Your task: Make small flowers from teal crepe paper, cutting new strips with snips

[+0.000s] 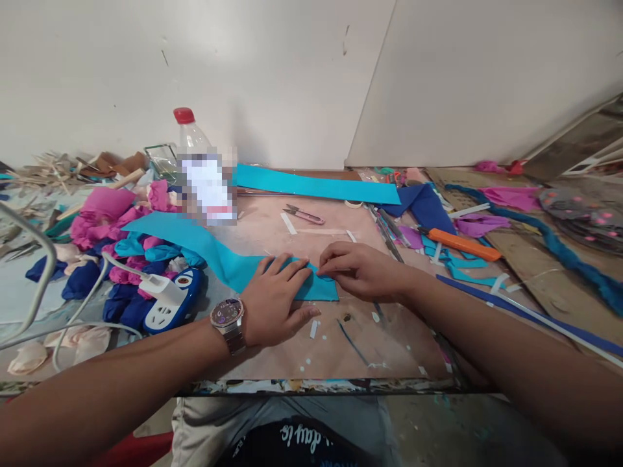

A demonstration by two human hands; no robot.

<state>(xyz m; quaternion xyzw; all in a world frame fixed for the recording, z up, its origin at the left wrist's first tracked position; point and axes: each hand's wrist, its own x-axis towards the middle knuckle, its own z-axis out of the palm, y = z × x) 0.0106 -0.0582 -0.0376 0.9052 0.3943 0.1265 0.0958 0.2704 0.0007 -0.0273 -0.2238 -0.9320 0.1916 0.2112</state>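
Observation:
A long turquoise fabric strip (228,263) runs from the pile at the left to the middle of the work surface. My left hand (275,298), with a watch on its wrist, lies flat on the strip with its fingers spread. Just right of it, my right hand (357,267) has its fingertips pinched together over the strip's right end. Whatever is in that pinch, if anything, is too small to make out. Beyond both hands lie small thread snips (305,215) with a pink handle. A second turquoise strip (316,186) stretches along the back.
At left, bunched pink and blue fabric pieces (104,217) surround a blue power strip (172,301) with a white plug. A red-capped bottle (192,133) stands behind a phone (208,188). An orange cutter (460,244) and fabric scraps lie at right. The wall (292,78) closes off the back.

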